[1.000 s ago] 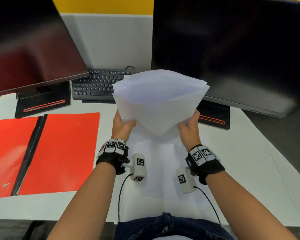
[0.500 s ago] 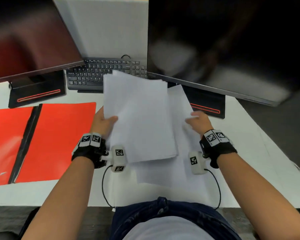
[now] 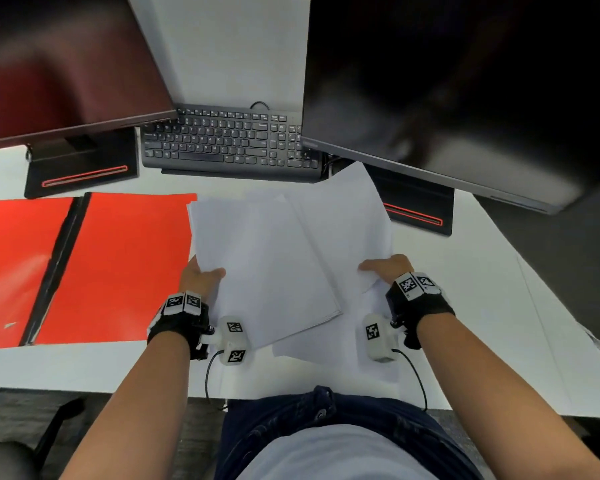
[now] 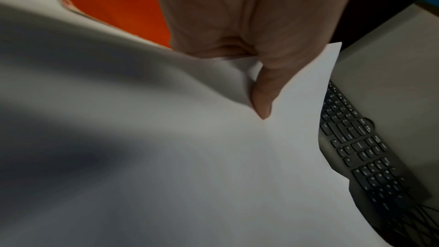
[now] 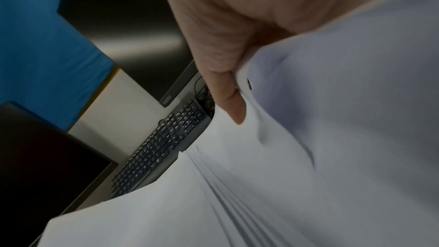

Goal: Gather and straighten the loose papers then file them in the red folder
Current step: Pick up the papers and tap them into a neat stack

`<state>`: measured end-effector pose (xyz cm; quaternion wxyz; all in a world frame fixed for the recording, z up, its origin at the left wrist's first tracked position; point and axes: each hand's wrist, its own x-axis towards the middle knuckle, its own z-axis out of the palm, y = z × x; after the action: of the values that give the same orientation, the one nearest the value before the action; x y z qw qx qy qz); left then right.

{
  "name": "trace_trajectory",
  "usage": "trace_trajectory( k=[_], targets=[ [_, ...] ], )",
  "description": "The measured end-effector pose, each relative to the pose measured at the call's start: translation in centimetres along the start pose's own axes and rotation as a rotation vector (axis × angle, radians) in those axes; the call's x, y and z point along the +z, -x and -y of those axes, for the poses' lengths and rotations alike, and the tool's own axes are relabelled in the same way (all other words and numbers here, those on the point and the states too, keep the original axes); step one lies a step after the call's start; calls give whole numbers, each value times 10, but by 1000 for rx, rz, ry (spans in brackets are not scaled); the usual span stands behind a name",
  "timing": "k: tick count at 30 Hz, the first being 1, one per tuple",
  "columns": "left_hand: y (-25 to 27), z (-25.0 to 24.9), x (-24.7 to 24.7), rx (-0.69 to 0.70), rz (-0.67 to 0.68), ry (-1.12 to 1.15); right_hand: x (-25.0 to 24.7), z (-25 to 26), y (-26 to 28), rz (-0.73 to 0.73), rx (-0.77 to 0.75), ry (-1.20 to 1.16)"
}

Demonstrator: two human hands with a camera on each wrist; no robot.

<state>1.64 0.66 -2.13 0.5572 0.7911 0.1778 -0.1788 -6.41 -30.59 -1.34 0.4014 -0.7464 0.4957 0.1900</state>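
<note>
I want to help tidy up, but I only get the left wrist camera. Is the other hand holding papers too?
Observer: Yes. The head view shows the right hand gripping the right edge of the papers.
Operator: Is the red folder open?
Observer: Yes, the red folder lies open and flat on the table, left of the papers, with no sheets inside.
Operator: Are the papers neat?
Observer: No. The right wrist view shows their edges fanned apart.
</note>
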Motion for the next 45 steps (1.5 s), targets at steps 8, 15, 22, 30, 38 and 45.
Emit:
trace_trajectory(
  k=[8,15,22,30,38,45],
  targets=[
    [0,7,-2,-16,78,88,21,10,7,17,-16,-175],
    [-1,14,0,-26,11,23,17,0,12,34,-116,-157],
    [-17,12,-36,29,-21,126,-35,2,16,-304,-414,91],
    [-20,8,-51,30,-32,105,-86,28,31,-464,-681,281],
    [-12,9,-28,-41,16,40,-134,71,53,-436,-600,-136],
    [6,7,2,-241,146,183,-51,36,48,-148,-427,-24]
  ],
)
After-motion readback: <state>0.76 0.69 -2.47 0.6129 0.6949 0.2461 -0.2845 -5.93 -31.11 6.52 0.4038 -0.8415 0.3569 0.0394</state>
